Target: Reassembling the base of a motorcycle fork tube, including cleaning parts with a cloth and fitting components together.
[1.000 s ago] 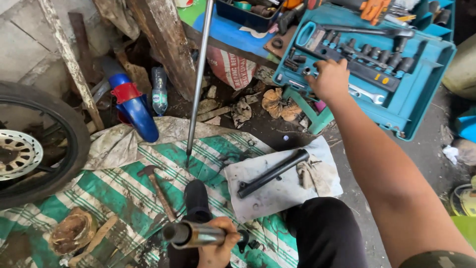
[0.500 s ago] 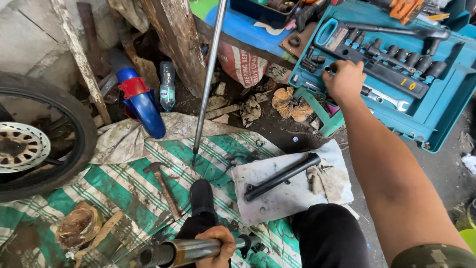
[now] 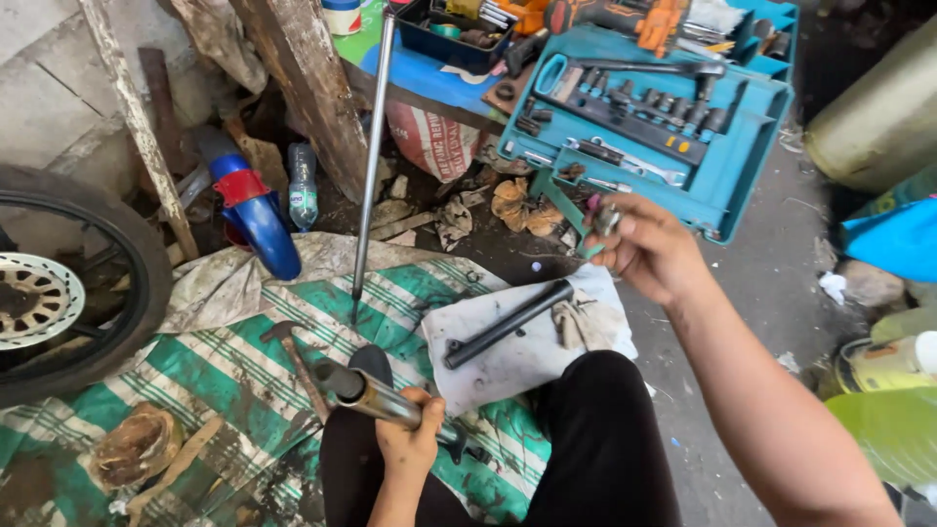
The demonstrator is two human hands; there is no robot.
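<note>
Gripping a metal tube across the lap, the left hand is wrapped tight round its lower end, the open mouth pointing toward ten o'clock. Up at one o'clock from it, the right hand pinches a small metal socket between its fingertips, raised just clear of the blue tool case that lies at twelve o'clock. Between the two hands, a black rod lies on a white cloth, with a crumpled rag beside it. At nine o'clock from the tube a hammer rests on the green striped mat; a long steel rod stands upright beyond it, and a wheel sits at the far left. My judgement: holding the tube firmly braced against the thigh, and keeping the small socket pinched securely, would stop either piece slipping into the dirt
</note>
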